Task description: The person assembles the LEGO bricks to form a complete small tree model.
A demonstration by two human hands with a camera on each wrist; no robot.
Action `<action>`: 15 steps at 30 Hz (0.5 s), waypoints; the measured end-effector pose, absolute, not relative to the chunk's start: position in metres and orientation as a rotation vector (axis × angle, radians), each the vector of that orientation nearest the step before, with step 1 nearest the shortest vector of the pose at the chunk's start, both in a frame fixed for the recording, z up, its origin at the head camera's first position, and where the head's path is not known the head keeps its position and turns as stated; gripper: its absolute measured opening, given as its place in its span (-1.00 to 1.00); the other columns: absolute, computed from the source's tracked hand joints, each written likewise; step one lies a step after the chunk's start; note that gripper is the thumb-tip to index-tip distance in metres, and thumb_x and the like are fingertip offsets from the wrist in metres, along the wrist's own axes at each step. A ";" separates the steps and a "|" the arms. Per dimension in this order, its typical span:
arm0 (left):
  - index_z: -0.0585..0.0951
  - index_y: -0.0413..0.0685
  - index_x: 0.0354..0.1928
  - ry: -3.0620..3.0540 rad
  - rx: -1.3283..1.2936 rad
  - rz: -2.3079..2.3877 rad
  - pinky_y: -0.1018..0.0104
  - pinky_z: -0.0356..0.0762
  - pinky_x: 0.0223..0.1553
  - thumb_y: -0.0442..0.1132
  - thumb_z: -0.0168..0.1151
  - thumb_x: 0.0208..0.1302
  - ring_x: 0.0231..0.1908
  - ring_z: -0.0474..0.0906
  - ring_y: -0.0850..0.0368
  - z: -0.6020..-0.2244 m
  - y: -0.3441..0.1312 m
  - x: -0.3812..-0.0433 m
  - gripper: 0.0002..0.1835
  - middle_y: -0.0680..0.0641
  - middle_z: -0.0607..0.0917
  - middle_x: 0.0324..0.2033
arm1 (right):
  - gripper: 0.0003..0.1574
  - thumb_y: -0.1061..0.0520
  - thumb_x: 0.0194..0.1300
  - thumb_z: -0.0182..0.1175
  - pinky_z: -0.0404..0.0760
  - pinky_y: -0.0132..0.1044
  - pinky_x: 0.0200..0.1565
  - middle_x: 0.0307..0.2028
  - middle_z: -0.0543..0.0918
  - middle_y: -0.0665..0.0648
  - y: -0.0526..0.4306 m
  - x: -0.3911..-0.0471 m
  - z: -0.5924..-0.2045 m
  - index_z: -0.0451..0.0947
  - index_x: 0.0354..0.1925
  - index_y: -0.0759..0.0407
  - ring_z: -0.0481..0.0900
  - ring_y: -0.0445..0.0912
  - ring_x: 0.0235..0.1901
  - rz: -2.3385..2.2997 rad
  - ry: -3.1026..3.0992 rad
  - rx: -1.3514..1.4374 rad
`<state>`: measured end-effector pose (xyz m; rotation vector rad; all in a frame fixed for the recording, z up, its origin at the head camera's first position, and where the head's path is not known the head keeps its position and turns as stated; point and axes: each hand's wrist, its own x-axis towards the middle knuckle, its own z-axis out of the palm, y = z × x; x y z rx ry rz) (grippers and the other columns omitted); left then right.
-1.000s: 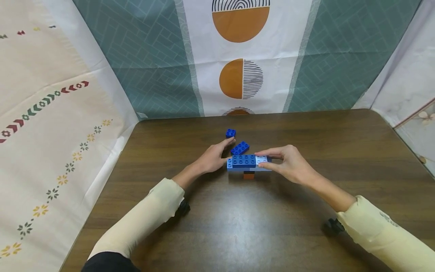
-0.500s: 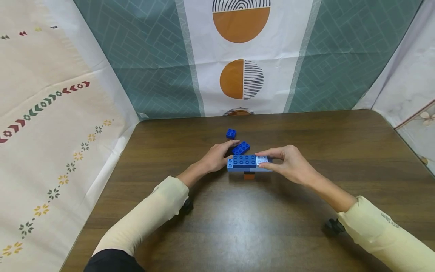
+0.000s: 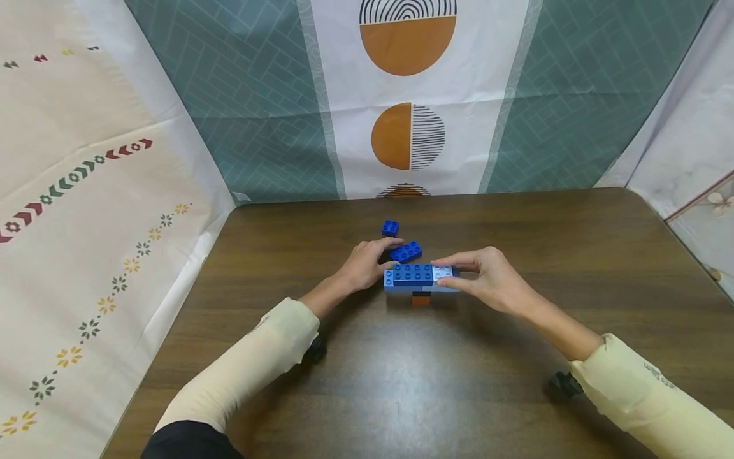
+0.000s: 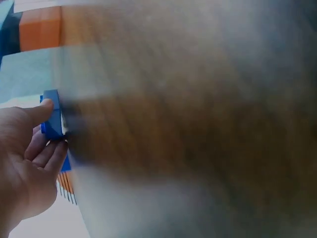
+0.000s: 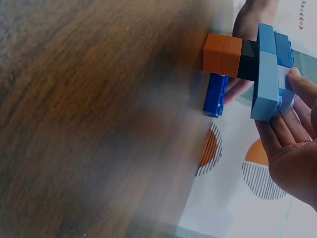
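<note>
A small build stands mid-table: an orange base [image 5: 222,53], a dark brick [image 5: 247,60] on it, then light blue bricks [image 5: 265,87]. Across its top lies a blue eight-stud brick [image 3: 412,275] beside a pale blue brick [image 3: 441,272]. My right hand [image 3: 490,277] pinches that pale blue brick, thumb on the near side and fingers behind. Just behind the build, my left hand [image 3: 362,262] grips a loose dark blue brick [image 3: 406,251] between thumb and fingers. The left wrist view shows the thumb on this blue brick [image 4: 52,119] and fingers on its other side.
A small four-stud blue brick [image 3: 390,227] lies farther back, beyond the left fingertips. The brown wooden table [image 3: 401,382] ends at a patterned cloth [image 3: 258,127] hanging behind, with a cream cloth [image 3: 86,255] on the left.
My left hand has moved right, its fingers leaving the edge of the small blue brick and coming round the longer loose one. My right hand keeps its pinch in place.
</note>
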<state>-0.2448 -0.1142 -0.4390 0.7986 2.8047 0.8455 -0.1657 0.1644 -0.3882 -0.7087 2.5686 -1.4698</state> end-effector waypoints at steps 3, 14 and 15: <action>0.54 -0.02 0.47 2.814 0.798 0.878 0.00 0.49 0.39 -0.18 0.34 0.53 0.37 0.54 -0.07 -0.434 -0.118 -0.243 -0.47 -0.12 0.59 0.40 | -0.58 0.17 0.34 0.51 0.79 -0.28 -0.12 0.09 0.77 0.30 0.165 -0.166 -0.388 0.77 0.14 0.22 0.77 0.17 0.06 -1.468 2.565 -0.712; 0.61 -0.13 0.39 2.698 0.784 1.258 0.11 0.63 0.23 -0.22 0.45 0.41 0.22 0.68 -0.12 -0.402 -0.134 -0.228 -0.46 -0.22 0.64 0.32 | -0.58 0.18 0.34 0.51 0.79 -0.07 0.00 0.09 0.77 0.29 0.164 -0.167 -0.387 0.77 0.15 0.22 0.77 0.18 0.07 -1.445 2.570 -0.703; 0.62 -0.13 0.38 2.687 0.795 1.282 0.11 0.63 0.24 -0.23 0.46 0.40 0.22 0.68 -0.12 -0.399 -0.135 -0.226 -0.46 -0.21 0.65 0.32 | -0.58 0.18 0.34 0.51 0.78 -0.03 0.02 0.09 0.77 0.29 0.164 -0.166 -0.387 0.77 0.15 0.22 0.76 0.19 0.08 -1.444 2.571 -0.703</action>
